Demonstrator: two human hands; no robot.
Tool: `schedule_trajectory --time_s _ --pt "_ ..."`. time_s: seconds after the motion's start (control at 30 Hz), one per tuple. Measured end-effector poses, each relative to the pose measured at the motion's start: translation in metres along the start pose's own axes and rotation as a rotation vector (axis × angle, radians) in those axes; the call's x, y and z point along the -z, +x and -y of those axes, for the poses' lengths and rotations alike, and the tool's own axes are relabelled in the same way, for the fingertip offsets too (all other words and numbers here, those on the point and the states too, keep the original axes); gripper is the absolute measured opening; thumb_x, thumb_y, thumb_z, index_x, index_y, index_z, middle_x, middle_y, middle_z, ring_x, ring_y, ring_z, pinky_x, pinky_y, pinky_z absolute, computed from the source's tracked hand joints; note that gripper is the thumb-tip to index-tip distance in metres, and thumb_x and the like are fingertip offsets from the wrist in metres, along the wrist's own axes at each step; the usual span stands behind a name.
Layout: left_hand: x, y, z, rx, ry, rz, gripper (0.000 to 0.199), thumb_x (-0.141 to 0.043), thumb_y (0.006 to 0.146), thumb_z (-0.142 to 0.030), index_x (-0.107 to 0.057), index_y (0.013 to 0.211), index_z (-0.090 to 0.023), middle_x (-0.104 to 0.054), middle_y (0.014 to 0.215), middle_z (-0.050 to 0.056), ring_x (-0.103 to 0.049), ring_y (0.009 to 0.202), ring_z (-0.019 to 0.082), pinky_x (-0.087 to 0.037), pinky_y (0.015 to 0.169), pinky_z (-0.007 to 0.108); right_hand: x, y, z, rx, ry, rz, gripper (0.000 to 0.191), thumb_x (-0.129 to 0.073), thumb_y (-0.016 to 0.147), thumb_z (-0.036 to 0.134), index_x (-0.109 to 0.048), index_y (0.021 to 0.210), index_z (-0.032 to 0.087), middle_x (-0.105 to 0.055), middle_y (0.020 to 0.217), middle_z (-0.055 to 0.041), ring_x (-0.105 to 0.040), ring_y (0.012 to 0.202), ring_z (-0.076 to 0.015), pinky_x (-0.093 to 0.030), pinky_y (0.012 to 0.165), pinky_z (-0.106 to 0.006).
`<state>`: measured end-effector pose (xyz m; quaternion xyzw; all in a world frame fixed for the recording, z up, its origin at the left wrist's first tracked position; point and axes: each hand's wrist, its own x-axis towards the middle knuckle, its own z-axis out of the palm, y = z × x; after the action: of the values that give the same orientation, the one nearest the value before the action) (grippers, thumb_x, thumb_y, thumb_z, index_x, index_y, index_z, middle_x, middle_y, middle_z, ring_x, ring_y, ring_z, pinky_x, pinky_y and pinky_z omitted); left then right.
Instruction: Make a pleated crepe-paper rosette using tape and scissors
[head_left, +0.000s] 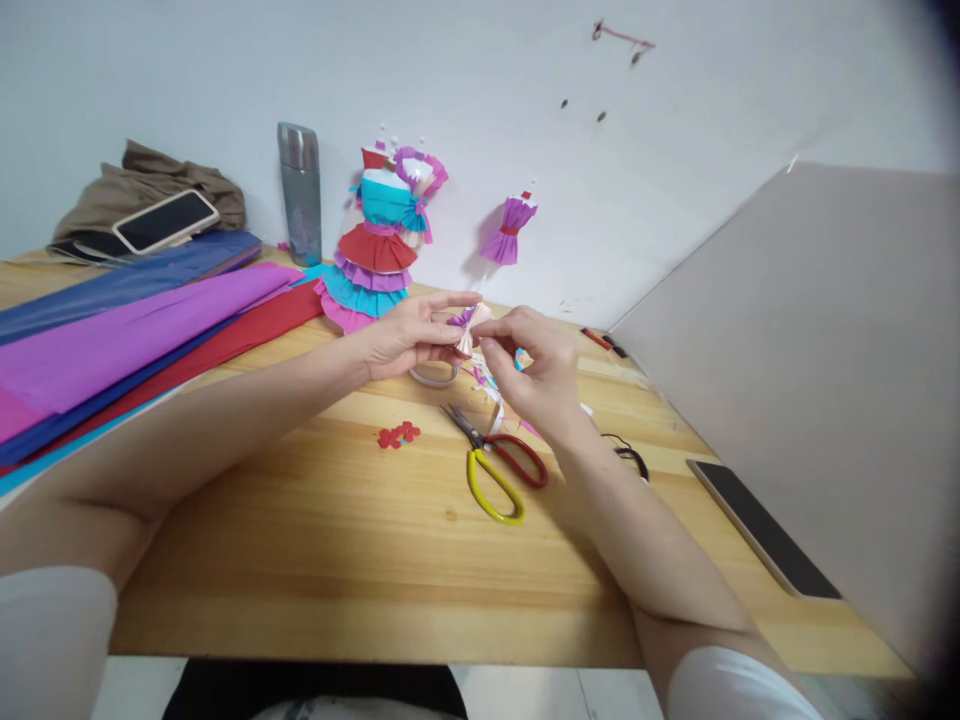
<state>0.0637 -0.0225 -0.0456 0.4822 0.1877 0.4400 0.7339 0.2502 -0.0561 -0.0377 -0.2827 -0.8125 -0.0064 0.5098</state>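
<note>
Wood desk (375, 560), white wall (450, 70) far side. Pleated pale-pink/purple paper pc. (478, 319), far ctr., held above desk: left hand (412, 335) pinches it; right hand (538, 362) fingertips at its right edge, grip unclear. Risk: uneven tug = torn pleats; loose pinch = drop onto scraps (484, 371) nr. scissors (480, 441).

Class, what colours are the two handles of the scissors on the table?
Yellow handle and red handle; both show in the head view.

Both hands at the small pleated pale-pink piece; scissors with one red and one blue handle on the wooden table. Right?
Not blue: the head view shows scissors with a red handle and a yellow handle. Rest stands: left hand and right hand at the pleated pale-pink piece, scissors on the wooden table.
</note>
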Motion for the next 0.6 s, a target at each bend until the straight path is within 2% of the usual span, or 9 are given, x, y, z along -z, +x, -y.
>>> schedule_trajectory --time_s 0.1,0.2,0.33,0.47,0.6 --pt "0.0 -0.0002 0.0004 -0.01 0.005 -0.015 0.054 -0.076 0.074 -0.002 -0.065 0.126 -0.011 -0.076 0.093 0.007 -0.073 0.077 0.016 -0.059 0.075 0.028 -0.0011 -0.0004 -0.0016 -0.133 0.098 0.013 0.014 -0.061 0.087 0.018 -0.072 0.08 0.022 -0.061 0.067 0.0009 -0.052 0.058 -0.0129 -0.043 0.057 -0.029" --pt "0.0023 0.0013 0.0023 -0.024 0.029 -0.015 0.057 -0.079 0.074 -0.005 -0.066 0.128 -0.013 -0.076 0.098 0.008 -0.073 0.082 0.016 -0.059 0.081 0.03 -0.0037 -0.0005 -0.0034 -0.35 0.305 0.02 0.008 -0.068 0.085 0.029 -0.07 0.08 0.023 -0.064 0.068 0.0011 -0.05 0.053 -0.0117 -0.042 0.052 -0.028" --pt "0.0046 0.0025 0.0042 -0.039 0.044 -0.01 0.053 -0.08 0.075 -0.007 -0.069 0.127 -0.016 -0.076 0.098 0.007 -0.073 0.085 0.016 -0.058 0.082 0.03 -0.0068 0.0021 -0.0051 -0.583 0.572 0.02 0.015 -0.076 0.074 0.035 -0.069 0.08 0.023 -0.059 0.059 0.0044 -0.044 0.045 -0.0101 -0.038 0.045 -0.026" --pt "0.0041 0.0021 0.0038 -0.044 0.036 -0.004 0.052 -0.082 0.074 -0.008 -0.071 0.124 -0.016 -0.077 0.102 0.008 -0.074 0.088 0.018 -0.059 0.083 0.031 -0.0078 0.0049 -0.0074 -0.676 0.719 0.047 0.02 -0.077 0.07 0.036 -0.064 0.079 0.023 -0.054 0.056 0.0068 -0.042 0.043 -0.0088 -0.035 0.044 -0.025" --pt "0.003 0.0016 0.0027 -0.041 0.021 0.005 0.052 -0.081 0.074 -0.006 -0.072 0.124 -0.016 -0.078 0.105 0.009 -0.075 0.09 0.018 -0.059 0.086 0.032 -0.0079 0.0039 -0.0094 -0.618 0.73 0.05 0.027 -0.077 0.076 0.042 -0.058 0.081 0.024 -0.053 0.059 0.0071 -0.041 0.042 -0.0089 -0.034 0.043 -0.025"
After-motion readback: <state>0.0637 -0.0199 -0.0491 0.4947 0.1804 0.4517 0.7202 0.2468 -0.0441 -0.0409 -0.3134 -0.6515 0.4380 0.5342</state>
